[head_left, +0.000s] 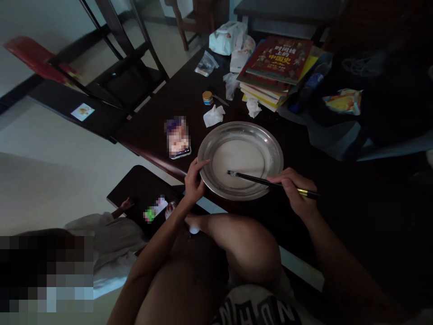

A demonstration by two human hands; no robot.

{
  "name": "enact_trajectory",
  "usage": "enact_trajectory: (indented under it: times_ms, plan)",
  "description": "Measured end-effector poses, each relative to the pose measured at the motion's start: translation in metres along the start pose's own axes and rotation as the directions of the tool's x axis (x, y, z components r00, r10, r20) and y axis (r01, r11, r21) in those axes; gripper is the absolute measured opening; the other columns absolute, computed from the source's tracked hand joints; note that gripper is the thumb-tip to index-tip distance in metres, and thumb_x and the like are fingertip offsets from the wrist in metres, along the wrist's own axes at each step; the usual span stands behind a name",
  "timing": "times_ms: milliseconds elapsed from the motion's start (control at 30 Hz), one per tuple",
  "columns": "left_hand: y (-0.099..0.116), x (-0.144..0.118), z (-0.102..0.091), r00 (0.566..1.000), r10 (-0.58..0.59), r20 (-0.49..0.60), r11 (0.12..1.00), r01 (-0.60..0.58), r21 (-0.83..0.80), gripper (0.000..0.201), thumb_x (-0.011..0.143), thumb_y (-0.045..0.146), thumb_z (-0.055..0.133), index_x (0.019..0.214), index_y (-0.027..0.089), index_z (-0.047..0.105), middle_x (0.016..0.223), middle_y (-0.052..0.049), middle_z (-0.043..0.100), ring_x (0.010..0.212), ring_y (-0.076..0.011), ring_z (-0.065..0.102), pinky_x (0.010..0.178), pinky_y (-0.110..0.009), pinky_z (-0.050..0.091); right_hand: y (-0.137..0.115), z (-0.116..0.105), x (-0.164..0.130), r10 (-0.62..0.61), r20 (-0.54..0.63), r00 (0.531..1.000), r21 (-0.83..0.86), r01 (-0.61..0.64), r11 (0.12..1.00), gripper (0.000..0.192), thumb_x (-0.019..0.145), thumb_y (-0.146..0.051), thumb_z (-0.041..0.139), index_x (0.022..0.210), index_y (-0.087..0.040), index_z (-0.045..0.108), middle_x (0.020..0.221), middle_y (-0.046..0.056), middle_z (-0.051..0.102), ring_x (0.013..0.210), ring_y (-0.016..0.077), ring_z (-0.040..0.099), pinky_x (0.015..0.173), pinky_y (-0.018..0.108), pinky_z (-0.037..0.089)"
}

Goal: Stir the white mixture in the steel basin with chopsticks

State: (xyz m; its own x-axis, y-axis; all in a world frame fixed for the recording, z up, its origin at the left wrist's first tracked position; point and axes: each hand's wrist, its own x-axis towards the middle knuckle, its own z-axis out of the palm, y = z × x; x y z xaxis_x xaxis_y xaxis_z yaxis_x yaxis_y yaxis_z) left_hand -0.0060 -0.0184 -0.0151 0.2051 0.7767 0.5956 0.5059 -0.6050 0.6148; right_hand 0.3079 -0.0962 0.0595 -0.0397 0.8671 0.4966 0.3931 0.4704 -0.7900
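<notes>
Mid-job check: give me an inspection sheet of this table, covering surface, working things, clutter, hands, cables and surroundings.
Surface: dark wooden table, dimly lit.
Working things: round metal plate holding a pale white layer; dark chopsticks with tips resting in the plate.
Clutter: phone, small jar, crumpled tissues, stack of books, plastic bags.
Hands: left hand grips the plate's near-left rim; right hand holds the chopsticks.
Cables: nothing seen.
Surroundings: chair by the far-left edge; another person sits low at left beside a lit phone; pale floor.
</notes>
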Motion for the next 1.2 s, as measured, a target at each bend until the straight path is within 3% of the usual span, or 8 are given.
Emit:
enact_trajectory:
  times_ms: [167, 267, 433, 567, 733, 933, 1100, 1200]
  plan:
    - [0.0004, 0.0002, -0.0002, 1.000, 0.002, 0.000, 1.000, -0.002, -0.008, 0.036, 0.102, 0.042, 0.049, 0.130, 0.023, 0.062, 0.133, -0.013, 0.066, 0.125, -0.0251, 0.065, 0.102, -0.043, 0.056, 0.0008, -0.0005, 0.0027, -0.095, -0.039, 0.995, -0.140, 0.088, 0.986, 0.026, 0.100, -0.021, 0.055, 0.096, -0.030, 0.078, 0.092, -0.001, 0.082, 0.084, 0.0189, 0.071, 0.083, 0.040, 0.051]
    - [0.0001, -0.0002, 0.0000, 1.000, 0.007, -0.002, 1.000, -0.007, -0.003, 0.036, 0.102, 0.041, 0.049, 0.131, 0.022, 0.061, 0.133, -0.013, 0.066, 0.125, -0.0251, 0.065, 0.101, -0.042, 0.056, 0.0013, -0.0017, 0.0013, -0.044, -0.080, 0.996, -0.112, 0.035, 0.993, 0.029, 0.102, -0.024, 0.051, 0.098, -0.031, 0.078, 0.088, -0.001, 0.081, 0.082, 0.0201, 0.068, 0.079, 0.040, 0.049]
    - [-0.0009, -0.0010, -0.0001, 1.000, 0.006, -0.005, 1.000, -0.006, 0.010, 0.038, 0.102, 0.044, 0.048, 0.130, 0.022, 0.062, 0.134, -0.014, 0.066, 0.124, -0.0255, 0.066, 0.101, -0.042, 0.057, -0.0013, 0.0005, 0.0014, -0.073, 0.009, 0.997, -0.114, 0.074, 0.991, 0.025, 0.100, -0.023, 0.055, 0.096, -0.030, 0.078, 0.092, -0.001, 0.082, 0.083, 0.0195, 0.071, 0.082, 0.041, 0.050]
    - [-0.0006, -0.0009, -0.0007, 1.000, 0.000, 0.008, 1.000, 0.000, -0.001, 0.039, 0.103, 0.046, 0.048, 0.131, 0.023, 0.062, 0.132, -0.013, 0.066, 0.125, -0.0262, 0.065, 0.102, -0.044, 0.056, -0.0002, -0.0004, 0.0012, -0.055, -0.061, 0.997, -0.112, 0.048, 0.993, 0.029, 0.101, -0.026, 0.051, 0.095, -0.030, 0.079, 0.087, 0.000, 0.082, 0.079, 0.0202, 0.071, 0.078, 0.043, 0.051]
    - [-0.0004, -0.0013, -0.0004, 1.000, -0.013, 0.007, 1.000, 0.013, -0.016, 0.040, 0.103, 0.047, 0.047, 0.131, 0.023, 0.062, 0.134, -0.013, 0.065, 0.126, -0.0263, 0.064, 0.103, -0.044, 0.055, 0.0010, -0.0006, 0.0004, -0.072, 0.026, 0.997, -0.143, 0.075, 0.987, 0.025, 0.100, -0.026, 0.054, 0.092, -0.030, 0.078, 0.089, -0.002, 0.083, 0.080, 0.0201, 0.071, 0.080, 0.044, 0.050]
    - [-0.0014, -0.0014, 0.0003, 1.000, -0.010, 0.004, 1.000, 0.010, -0.009, 0.039, 0.102, 0.045, 0.048, 0.131, 0.023, 0.063, 0.132, -0.013, 0.066, 0.124, -0.0262, 0.064, 0.102, -0.044, 0.055, 0.0029, -0.0025, -0.0001, -0.059, -0.061, 0.996, -0.121, 0.051, 0.991, 0.028, 0.101, -0.026, 0.051, 0.094, -0.031, 0.077, 0.086, -0.001, 0.082, 0.080, 0.0216, 0.067, 0.076, 0.043, 0.049]
    - [-0.0004, -0.0008, -0.0005, 1.000, -0.010, 0.009, 1.000, 0.010, -0.001, 0.040, 0.102, 0.045, 0.047, 0.131, 0.022, 0.062, 0.131, -0.013, 0.067, 0.125, -0.0262, 0.064, 0.102, -0.043, 0.056, 0.0011, -0.0008, 0.0016, -0.102, 0.031, 0.994, -0.146, 0.105, 0.984, 0.024, 0.100, -0.023, 0.055, 0.094, -0.030, 0.076, 0.092, -0.002, 0.083, 0.081, 0.0197, 0.071, 0.080, 0.043, 0.049]
    - [0.0000, -0.0005, -0.0004, 1.000, 0.004, 0.001, 1.000, -0.004, -0.004, 0.039, 0.102, 0.045, 0.047, 0.131, 0.023, 0.062, 0.130, -0.013, 0.067, 0.125, -0.0261, 0.065, 0.102, -0.043, 0.055, 0.0020, -0.0012, 0.0011, -0.100, -0.021, 0.995, -0.144, 0.096, 0.985, 0.025, 0.100, -0.022, 0.053, 0.097, -0.031, 0.077, 0.092, -0.001, 0.082, 0.082, 0.0207, 0.071, 0.079, 0.043, 0.049]
